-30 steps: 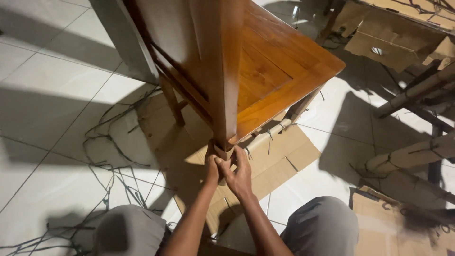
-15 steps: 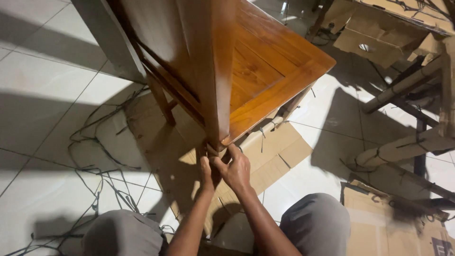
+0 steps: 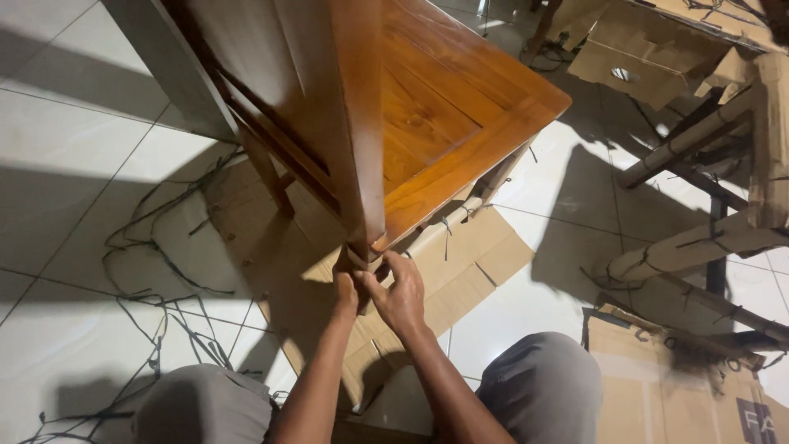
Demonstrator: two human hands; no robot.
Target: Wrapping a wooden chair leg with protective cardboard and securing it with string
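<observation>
Both hands, left hand point(image 3: 344, 289) and right hand point(image 3: 402, 294), press together, pinching the corrugated cardboard wrap point(image 3: 364, 258) on a glossy wooden chair point(image 3: 427, 107) leg. Flat cardboard sheet point(image 3: 477, 263) lies beneath.

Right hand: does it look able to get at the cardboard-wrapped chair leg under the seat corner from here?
Probably yes. The right hand is already at the wrapped chair leg below the wooden seat, beside the left hand. Nothing lies between; the floor cardboard sits lower.
</observation>
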